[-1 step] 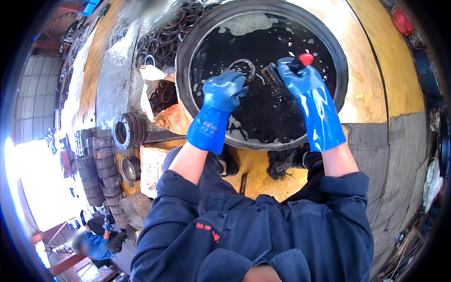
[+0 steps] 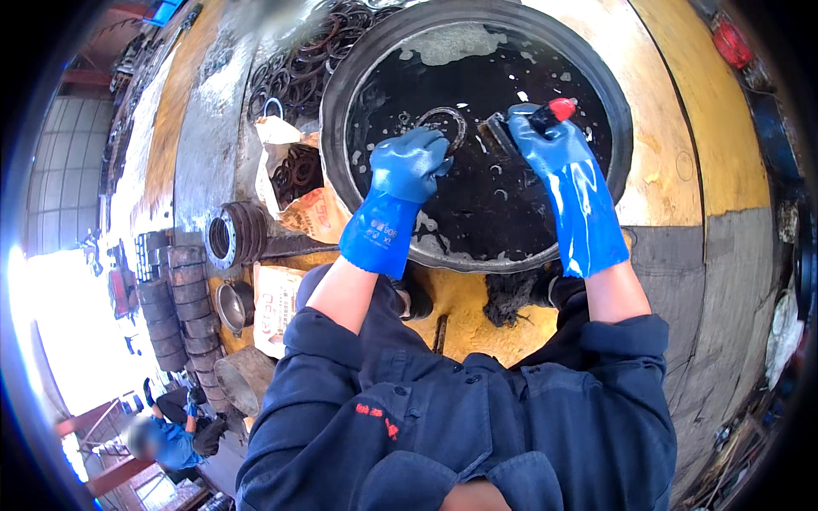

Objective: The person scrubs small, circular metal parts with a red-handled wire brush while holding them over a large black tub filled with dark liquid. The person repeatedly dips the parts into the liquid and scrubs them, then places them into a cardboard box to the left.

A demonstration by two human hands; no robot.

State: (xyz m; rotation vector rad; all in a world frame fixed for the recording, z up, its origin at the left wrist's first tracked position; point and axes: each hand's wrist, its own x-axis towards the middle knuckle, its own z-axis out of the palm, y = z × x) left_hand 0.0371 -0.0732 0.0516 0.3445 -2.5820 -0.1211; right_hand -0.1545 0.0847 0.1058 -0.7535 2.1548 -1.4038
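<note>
yellow-grey floor (image 2: 741, 264) under tub (image 2: 621, 128), rings (image 2: 294, 75), sacks (image 2: 274, 326)

Left of 2 head-worn fisheye cameras, facing down, near the left hand (image 2: 409, 160) and right hand (image 2: 550, 143)

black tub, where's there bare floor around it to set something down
Right of the tub, the tan and yellow floor looks bare, as does the grey floor below it, out toward a crumpled white item. Left is crowded: loose dark rings, an open bag holding rings, and a flanged stack.
</note>
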